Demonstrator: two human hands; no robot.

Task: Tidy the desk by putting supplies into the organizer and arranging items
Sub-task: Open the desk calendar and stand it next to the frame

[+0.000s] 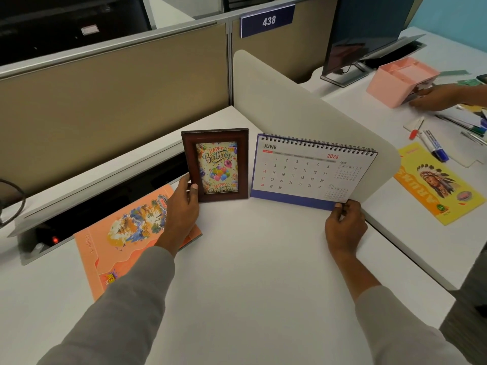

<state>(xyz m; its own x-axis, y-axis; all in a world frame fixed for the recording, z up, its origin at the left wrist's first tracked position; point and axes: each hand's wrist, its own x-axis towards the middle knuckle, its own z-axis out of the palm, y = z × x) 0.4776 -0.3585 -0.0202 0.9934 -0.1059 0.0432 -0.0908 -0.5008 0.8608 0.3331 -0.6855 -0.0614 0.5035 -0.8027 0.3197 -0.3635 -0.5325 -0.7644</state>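
The left hand (181, 206) holds the side of the brown photo frame (216, 164), likely to keep it standing straight. The right hand (344, 225) pinches a bottom corner of the June desk calendar (311, 172), likely to line it up beside the frame. Both stand on the white desk (250, 272). Past the white divider (290, 101), the pink organizer (390, 83) sits on the next desk, and another person's hand (434, 98) touches it.

free: desk (250, 259) front centre | blocked: frame (216, 165), calendar (303, 172) behind | divider (303, 111) right
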